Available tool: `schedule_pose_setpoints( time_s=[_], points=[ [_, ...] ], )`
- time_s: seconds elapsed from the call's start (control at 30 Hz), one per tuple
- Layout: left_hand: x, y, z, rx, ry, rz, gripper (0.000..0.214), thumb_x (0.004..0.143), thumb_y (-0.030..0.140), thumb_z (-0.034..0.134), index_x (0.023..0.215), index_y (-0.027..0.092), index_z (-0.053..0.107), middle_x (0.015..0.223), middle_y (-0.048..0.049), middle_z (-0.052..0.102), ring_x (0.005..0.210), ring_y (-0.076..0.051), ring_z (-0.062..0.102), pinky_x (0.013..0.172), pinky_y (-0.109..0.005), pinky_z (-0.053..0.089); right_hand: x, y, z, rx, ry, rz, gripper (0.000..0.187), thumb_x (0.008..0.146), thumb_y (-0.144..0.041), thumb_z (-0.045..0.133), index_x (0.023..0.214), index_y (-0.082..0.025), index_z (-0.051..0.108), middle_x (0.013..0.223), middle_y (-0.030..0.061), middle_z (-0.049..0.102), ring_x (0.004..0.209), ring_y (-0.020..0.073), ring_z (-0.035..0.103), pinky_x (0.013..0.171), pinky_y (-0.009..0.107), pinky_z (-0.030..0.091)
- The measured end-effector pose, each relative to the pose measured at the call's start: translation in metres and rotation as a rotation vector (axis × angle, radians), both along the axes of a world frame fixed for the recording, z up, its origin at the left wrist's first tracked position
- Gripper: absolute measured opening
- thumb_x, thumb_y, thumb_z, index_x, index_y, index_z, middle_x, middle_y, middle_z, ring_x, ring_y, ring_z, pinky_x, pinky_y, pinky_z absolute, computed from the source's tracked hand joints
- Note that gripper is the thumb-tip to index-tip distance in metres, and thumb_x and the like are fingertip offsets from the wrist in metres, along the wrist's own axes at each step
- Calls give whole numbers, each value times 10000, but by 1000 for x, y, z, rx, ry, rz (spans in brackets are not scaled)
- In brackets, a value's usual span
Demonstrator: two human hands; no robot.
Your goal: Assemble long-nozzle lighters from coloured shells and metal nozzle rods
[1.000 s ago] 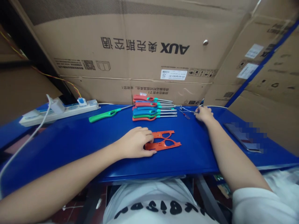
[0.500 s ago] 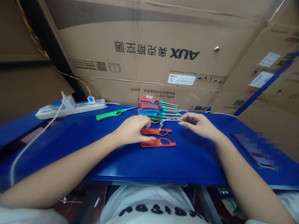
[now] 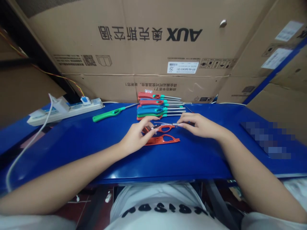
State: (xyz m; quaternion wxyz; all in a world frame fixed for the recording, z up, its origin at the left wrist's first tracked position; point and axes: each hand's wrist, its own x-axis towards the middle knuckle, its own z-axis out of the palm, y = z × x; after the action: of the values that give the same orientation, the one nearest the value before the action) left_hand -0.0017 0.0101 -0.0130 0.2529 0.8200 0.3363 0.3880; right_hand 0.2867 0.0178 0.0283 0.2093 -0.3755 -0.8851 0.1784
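Note:
Two orange lighter shell halves lie on the blue table, one upper half (image 3: pixel 170 128) and one lower half (image 3: pixel 157 140), each with a trigger loop. My left hand (image 3: pixel 136 132) is over their left ends, thumb and finger closed on a small black-and-white wired part (image 3: pixel 154 127). To the right, my right hand (image 3: pixel 199 124) pinches a thin metal tube (image 3: pixel 176 124) from which thin wires run toward the left hand. Behind both hands lies a stack of long-necked lighters (image 3: pixel 151 110) in red, blue and green.
A green lighter (image 3: pixel 107 114) lies apart on the left, near a white power strip (image 3: pixel 69 111) with plugs and a cable. Cardboard (image 3: pixel 144 51) stands along the back. A blurred-out flat object (image 3: pixel 266 137) lies at right.
My left hand has closed on the small wired part above the upper shell half. My right hand has brought the tube away from the stack, nearer the shells. The view has shifted slightly.

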Motion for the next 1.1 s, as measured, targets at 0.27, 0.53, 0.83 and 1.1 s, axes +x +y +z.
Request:
schedule_pose_setpoints(
  time_s=[0.27,0.53,0.83,1.1],
  points=[
    [1,2,2,11,78,1,248,961,369,612,1020,177,758,944,-38,772,683,-123,662,678,-233,535,5,-9,8,-333,-23,62,355,945,-478,557,1062,-174,699,1028,75,726,903,194,636,801,304,478],
    [0,5,-4,77,197,-113,236,974,311,590,1080,195,767,1059,-72,765,951,-196,722,862,-299,561,10,-4,5,-380,-122,47,319,897,-472,613,909,-173,722,921,65,724,834,187,630,737,295,467],
    [4,1,-5,134,247,-131,180,975,263,590,1028,185,744,1002,-68,717,880,-167,696,813,-284,558,8,-1,-2,-368,-138,-24,246,865,-435,659,915,-212,750,900,41,754,817,191,663,742,299,491],
    [3,2,-6,114,268,-140,175,966,239,591,1041,175,736,1001,-67,693,832,-156,679,756,-268,546,8,2,-6,-262,-168,-11,238,873,-410,631,878,-203,747,892,59,748,795,192,659,715,304,488]
  ],
)
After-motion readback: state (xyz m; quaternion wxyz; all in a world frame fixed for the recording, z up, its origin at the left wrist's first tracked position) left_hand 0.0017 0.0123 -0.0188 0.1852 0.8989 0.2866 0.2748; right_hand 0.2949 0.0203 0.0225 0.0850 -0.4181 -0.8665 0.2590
